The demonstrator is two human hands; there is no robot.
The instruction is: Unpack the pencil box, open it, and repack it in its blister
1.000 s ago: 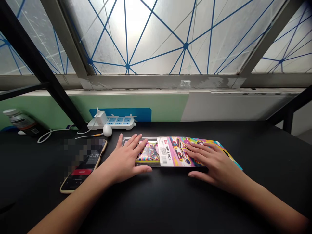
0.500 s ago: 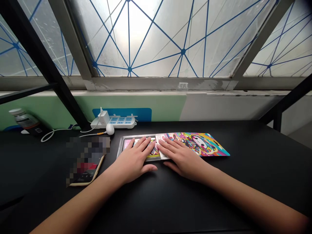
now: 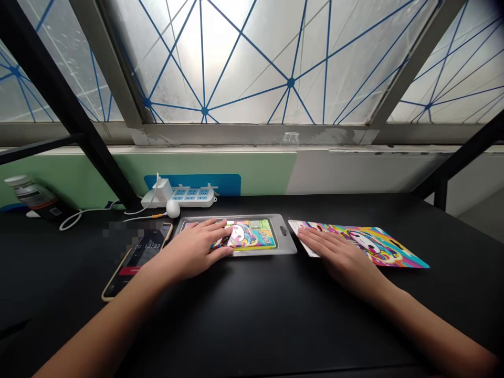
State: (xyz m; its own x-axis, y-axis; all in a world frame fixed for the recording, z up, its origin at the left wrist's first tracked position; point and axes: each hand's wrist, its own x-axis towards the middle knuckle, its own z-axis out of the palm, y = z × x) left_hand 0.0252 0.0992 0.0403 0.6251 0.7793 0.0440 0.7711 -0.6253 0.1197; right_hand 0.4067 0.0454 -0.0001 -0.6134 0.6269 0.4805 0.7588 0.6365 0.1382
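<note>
Spreading left hand on blister tray, right hand on card; edges apart.

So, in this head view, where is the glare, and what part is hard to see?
Head view: glare washes out the frosted window; a pixel mosaic hides a patch beside the phone; the wide lens leans the black frame bars.

We see a black table. On it lie a phone at left, a plastic pack in the middle, a colorful card at right, and a white power strip at the back.
</note>
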